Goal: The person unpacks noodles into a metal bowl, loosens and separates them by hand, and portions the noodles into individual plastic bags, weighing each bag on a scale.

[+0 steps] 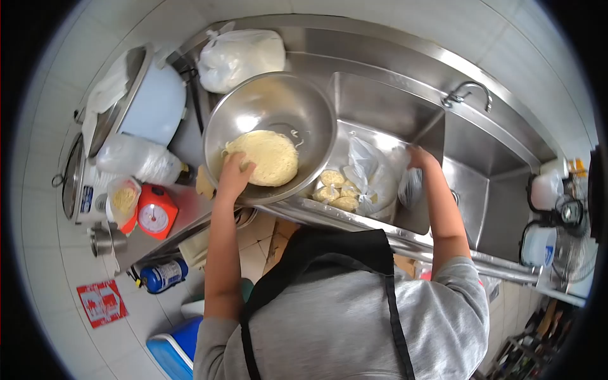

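Note:
A pale yellow mass [269, 158], apparently noodles or shredded food, lies in a large steel bowl [316, 104]. At its near left edge is my left hand [235, 174], thumb apart from the fingers, the fingertips touching the mass. My right hand [423, 158] is over the right side of the sink basin, its fingers curled at the top of a thin clear plastic bag [410, 189] that hangs below. Between the hands, a clear plastic bag [373, 168] lies beside several bagged yellow portions [335, 190] in the basin.
A red scale [154, 212] holds a bag of yellow food [124, 197] on the left counter. Behind the bowl sits a full white plastic bag [244, 60]. A faucet [472, 95] rises behind the second basin [506, 164]. Containers [548, 190] stand at far right.

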### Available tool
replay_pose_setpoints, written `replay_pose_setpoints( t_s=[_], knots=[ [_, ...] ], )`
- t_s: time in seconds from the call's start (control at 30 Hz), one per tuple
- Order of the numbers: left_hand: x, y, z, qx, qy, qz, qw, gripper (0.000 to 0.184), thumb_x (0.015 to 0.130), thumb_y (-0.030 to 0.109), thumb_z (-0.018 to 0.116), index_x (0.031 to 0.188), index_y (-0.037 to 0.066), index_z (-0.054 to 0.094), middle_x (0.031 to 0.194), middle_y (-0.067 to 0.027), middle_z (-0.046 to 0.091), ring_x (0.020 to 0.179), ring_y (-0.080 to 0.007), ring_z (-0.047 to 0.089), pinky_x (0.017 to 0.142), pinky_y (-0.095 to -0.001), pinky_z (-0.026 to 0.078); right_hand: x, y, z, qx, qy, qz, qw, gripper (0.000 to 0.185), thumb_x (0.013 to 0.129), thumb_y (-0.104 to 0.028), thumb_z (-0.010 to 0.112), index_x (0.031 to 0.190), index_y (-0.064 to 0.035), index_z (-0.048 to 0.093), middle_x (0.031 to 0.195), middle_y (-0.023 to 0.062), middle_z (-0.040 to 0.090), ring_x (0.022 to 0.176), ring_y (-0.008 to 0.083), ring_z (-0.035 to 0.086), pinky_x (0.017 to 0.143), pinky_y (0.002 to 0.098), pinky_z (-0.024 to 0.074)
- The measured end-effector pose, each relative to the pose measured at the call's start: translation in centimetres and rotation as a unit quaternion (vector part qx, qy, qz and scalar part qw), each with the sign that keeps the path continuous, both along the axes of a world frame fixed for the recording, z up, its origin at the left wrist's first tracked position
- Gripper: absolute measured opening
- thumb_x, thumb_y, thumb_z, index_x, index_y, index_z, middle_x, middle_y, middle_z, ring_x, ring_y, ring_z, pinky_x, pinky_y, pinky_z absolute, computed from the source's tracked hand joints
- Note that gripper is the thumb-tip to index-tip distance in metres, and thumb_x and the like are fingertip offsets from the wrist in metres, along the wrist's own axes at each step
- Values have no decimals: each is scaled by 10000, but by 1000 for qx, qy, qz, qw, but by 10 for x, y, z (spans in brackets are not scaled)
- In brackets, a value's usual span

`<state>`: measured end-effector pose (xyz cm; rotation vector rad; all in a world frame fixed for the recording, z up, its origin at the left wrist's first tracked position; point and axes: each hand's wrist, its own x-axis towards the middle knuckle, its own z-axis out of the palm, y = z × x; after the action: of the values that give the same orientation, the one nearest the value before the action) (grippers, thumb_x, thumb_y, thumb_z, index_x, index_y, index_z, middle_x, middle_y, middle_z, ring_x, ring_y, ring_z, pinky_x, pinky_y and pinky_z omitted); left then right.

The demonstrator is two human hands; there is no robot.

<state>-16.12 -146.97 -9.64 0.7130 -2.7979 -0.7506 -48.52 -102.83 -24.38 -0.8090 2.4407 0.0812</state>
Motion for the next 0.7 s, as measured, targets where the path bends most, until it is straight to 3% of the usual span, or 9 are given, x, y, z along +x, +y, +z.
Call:
replay_pose_setpoints(
  t_s=[0.1, 0.17, 0.3, 0.37, 0.4, 0.43, 0.5, 0.63, 0.7],
  knots=[
    [-1, -15, -2, 23, 25, -6, 999, 322, 794, 178, 622, 1066, 13, 568, 1093, -159, 553, 994, -301, 550, 859, -358, 430, 9, -26, 54, 10, 11, -60, 998, 771, 576, -295, 793, 1225, -9, 491, 1224, 240, 503, 1169, 360, 462, 974, 416, 392],
    [0, -18, 1, 56, 23, -3, 998, 267, 798, 161, 611, 1031, 32, 590, 1035, -141, 585, 934, -285, 577, 819, -358, 446, 3, -57, 82, -159, 93, -88, 979, 613, 662, -273, 745, 1170, 2, 539, 1116, 240, 574, 1062, 350, 550, 897, 391, 444],
    [0, -27, -6, 42, 31, -14, 999, 239, 817, 123, 583, 1042, 45, 604, 958, -129, 623, 868, -244, 607, 772, -315, 464, 80, -191, 197, -509, 12, -91, 856, 466, 767, -276, 667, 1127, 3, 570, 1068, 233, 591, 978, 348, 589, 837, 374, 470],
    [0, -30, -5, 42, 17, -7, 999, 237, 825, 100, 552, 1050, 47, 600, 981, -141, 631, 881, -261, 614, 787, -320, 467, 129, -261, 198, -417, -47, 57, 906, 560, 772, -419, 629, 1131, 7, 571, 1053, 242, 590, 1012, 323, 570, 896, 360, 431],
    [-2, -37, -13, 47, 23, -8, 999, 249, 829, 94, 539, 1068, 45, 590, 996, -148, 630, 893, -268, 613, 795, -323, 466, 151, -301, 191, -256, -47, 168, 951, 706, 736, -530, 623, 1190, 2, 530, 1174, 245, 522, 1118, 350, 490, 944, 389, 391],
    [-3, -42, -17, 52, 29, -11, 998, 262, 834, 88, 527, 1086, 44, 580, 1010, -155, 628, 905, -276, 613, 802, -326, 465, 182, -331, 180, -162, -28, 168, 972, 917, 649, -609, 668, 1298, -11, 419, 1312, 239, 389, 1207, 395, 379, 966, 471, 359],
    [-5, -44, -13, 97, 47, 35, 994, 306, 837, 93, 516, 1135, 25, 540, 1023, -183, 621, 939, -305, 602, 820, -338, 460, 221, -366, 168, -145, -19, 142, 979, 1261, 512, -635, 750, 1431, -65, 99, 1423, 265, 177, 1297, 453, 202, 962, 638, 271],
    [-7, -46, -3, 73, 43, 89, 992, 401, 841, 127, 516, 1209, -21, 461, 1058, -242, 592, 1006, -357, 569, 864, -372, 442, 233, -397, 160, -82, 29, 99, 991, 1277, 498, -580, 784, 1444, -216, 7, 1452, 264, 91, 1317, 477, 135, 942, 660, 282],
    [-6, -45, 7, 83, 34, 79, 993, 484, 828, 210, 559, 1215, -54, 439, 1109, -282, 551, 1060, -384, 529, 919, -394, 410, 219, -399, 157, -118, -5, 78, 990, 1177, 545, -468, 772, 1445, -215, 57, 1443, 270, 111, 1308, 469, 175, 934, 652, 297]
  ],
)
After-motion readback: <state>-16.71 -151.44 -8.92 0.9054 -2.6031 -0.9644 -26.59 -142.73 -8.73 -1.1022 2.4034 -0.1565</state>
